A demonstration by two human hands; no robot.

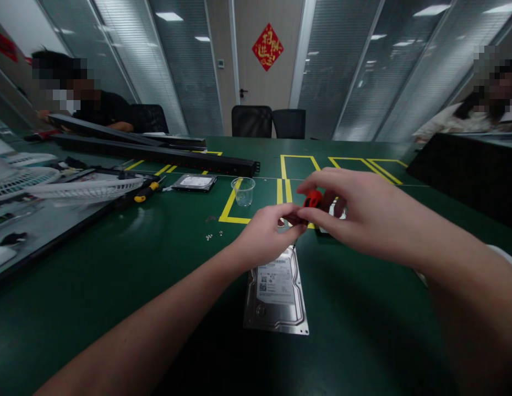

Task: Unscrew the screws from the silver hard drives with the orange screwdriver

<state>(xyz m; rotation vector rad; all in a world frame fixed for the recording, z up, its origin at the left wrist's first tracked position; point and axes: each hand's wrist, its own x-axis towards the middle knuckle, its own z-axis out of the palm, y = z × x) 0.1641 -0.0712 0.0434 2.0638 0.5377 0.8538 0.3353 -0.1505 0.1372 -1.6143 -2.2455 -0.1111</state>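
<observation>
A hard drive (276, 291) lies flat on the green table before me, its label facing up. Above its far end is a screwdriver with a red and black handle (313, 198), tilted, its thin shaft reaching down to the drive's far right corner. My right hand (342, 203) has thumb and fingers closed around the handle's upper part. Lower down, my left hand (272, 231) pinches the screwdriver between thumb and fingertips. Fingers hide much of the tool and the drive's far edge. Several small screws (209, 237) rest on the table left of my left hand.
Beyond my hands stands a clear plastic cup (243, 193). Another drive (194, 182) and a yellow-black screwdriver (146, 192) lie to the left, near white fan grilles (91, 188). Long black bars (157, 154) lie behind. One person sits at each side.
</observation>
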